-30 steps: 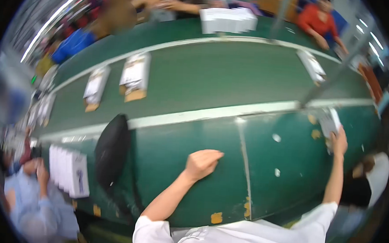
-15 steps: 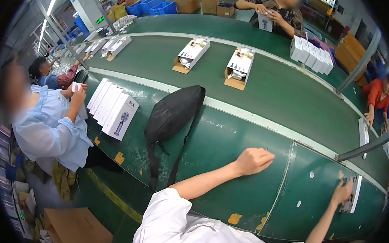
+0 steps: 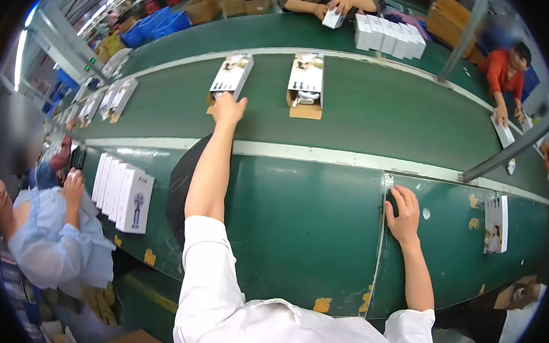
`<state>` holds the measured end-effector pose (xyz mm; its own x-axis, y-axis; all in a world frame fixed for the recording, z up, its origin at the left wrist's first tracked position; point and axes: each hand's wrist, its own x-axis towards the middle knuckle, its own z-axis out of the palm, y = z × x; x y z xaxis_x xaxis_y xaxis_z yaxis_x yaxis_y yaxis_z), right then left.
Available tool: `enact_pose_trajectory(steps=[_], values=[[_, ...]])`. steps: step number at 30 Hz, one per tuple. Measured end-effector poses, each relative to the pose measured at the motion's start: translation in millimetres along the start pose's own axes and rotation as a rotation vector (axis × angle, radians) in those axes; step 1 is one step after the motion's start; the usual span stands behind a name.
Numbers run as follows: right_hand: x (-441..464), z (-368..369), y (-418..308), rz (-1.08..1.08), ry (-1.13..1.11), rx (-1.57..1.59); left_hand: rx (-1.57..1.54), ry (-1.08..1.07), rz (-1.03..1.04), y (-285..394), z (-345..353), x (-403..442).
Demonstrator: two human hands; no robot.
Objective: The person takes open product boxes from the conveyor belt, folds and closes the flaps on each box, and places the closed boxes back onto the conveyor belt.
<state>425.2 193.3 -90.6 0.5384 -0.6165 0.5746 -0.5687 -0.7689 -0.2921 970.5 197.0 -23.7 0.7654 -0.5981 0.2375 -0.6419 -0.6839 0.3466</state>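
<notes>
My left hand (image 3: 228, 111) reaches over the conveyor to the open end of a white fan box (image 3: 233, 73). Its thumb stands apart from the fingers, which touch or nearly touch the box's end flap. To the right lies a second open fan box (image 3: 306, 77), with white parts showing inside it. My right hand (image 3: 404, 214) is above the green table (image 3: 308, 235), fingers apart and nothing in them. Farther right on the table lies another printed box (image 3: 496, 225).
A black bag (image 3: 183, 191) lies partly behind my left forearm. Several upright fan boxes (image 3: 135, 201) stand at left, beside a person in light blue. Across the conveyor (image 3: 377, 115), a person handles a box near a row of white boxes (image 3: 390, 38). A metal post (image 3: 512, 143) slants at right.
My left hand has moved from over the table to the box on the conveyor. My right hand has left the box at right and come back toward the middle. The view has shifted.
</notes>
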Motion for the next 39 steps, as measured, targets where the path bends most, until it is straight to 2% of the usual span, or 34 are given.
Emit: enact_pose_trajectory(steps=[2, 5, 9, 11, 13, 14, 16, 19, 22, 25, 26, 29, 31, 33, 34, 36, 37, 39], values=[[1.3, 1.0, 1.8, 0.006, -0.004, 0.005, 0.040, 0.039, 0.052, -1.1, 21.8, 8.0], [2.8, 2.1, 0.2, 0.023, -0.005, 0.019, -0.071, 0.051, 0.070, 2.0, 50.5, 16.8], [6.0, -0.9, -0.4, 0.024, 0.020, 0.033, -0.101, 0.226, 0.167, 14.9, 60.4, 12.1], [5.8, -1.8, 1.1, 0.017, 0.045, 0.024, -0.078, 0.204, 0.183, 24.6, 44.7, 13.0], [5.1, -3.8, 3.2, 0.022, 0.057, 0.037, -0.040, 0.278, 0.316, 40.5, 10.0, 4.6], [2.8, -4.3, 4.9, 0.024, 0.072, 0.028, 0.017, 0.248, 0.341, 56.7, -19.3, -3.7], [-0.5, -6.1, 5.3, 0.044, 0.113, 0.058, 0.023, 0.329, 0.615, 72.4, -66.3, -26.2], [7.7, -17.2, -8.7, 0.133, 0.154, 0.267, 0.033, 0.186, 0.880, 126.3, -155.7, -112.6], [38.4, -42.9, -30.6, 0.201, 0.186, 0.555, -0.017, 0.039, 1.220, 159.8, -198.8, -200.0], [74.6, -55.5, -47.6, 0.193, 0.109, 1.069, -0.134, -0.165, 1.554, 175.1, -172.6, -255.4], [74.2, -46.5, -47.1, 0.152, 0.002, 1.213, -0.167, -0.208, 1.655, 175.1, -155.7, -265.6], [66.8, -65.5, -59.0, 0.290, -0.006, 1.304, -0.255, -0.073, 1.721, 171.7, -146.2, -287.5], [49.1, -71.8, -54.4, 0.364, 0.010, 1.283, -0.397, 0.109, 1.663, 168.0, -137.0, -296.2], [41.3, -65.9, -64.2, 0.412, 0.215, 1.318, -0.531, 0.286, 1.574, 157.5, -117.0, -298.7], [41.2, -65.5, -72.9, 0.438, 0.322, 1.335, -0.681, 0.247, 1.380, 158.3, -107.4, -303.0], [41.1, -66.3, -86.5, 0.354, 0.421, 1.325, -0.932, 0.159, 0.955, 157.6, -91.7, -321.8], [40.3, -60.7, -91.0, 0.329, 0.445, 1.387, -1.150, -0.243, 0.808, 158.5, -83.3, -324.8], [41.6, -44.0, -102.5, 0.414, 0.331, 1.648, -1.558, -0.593, 0.196, 135.5, -32.7, -339.2]])
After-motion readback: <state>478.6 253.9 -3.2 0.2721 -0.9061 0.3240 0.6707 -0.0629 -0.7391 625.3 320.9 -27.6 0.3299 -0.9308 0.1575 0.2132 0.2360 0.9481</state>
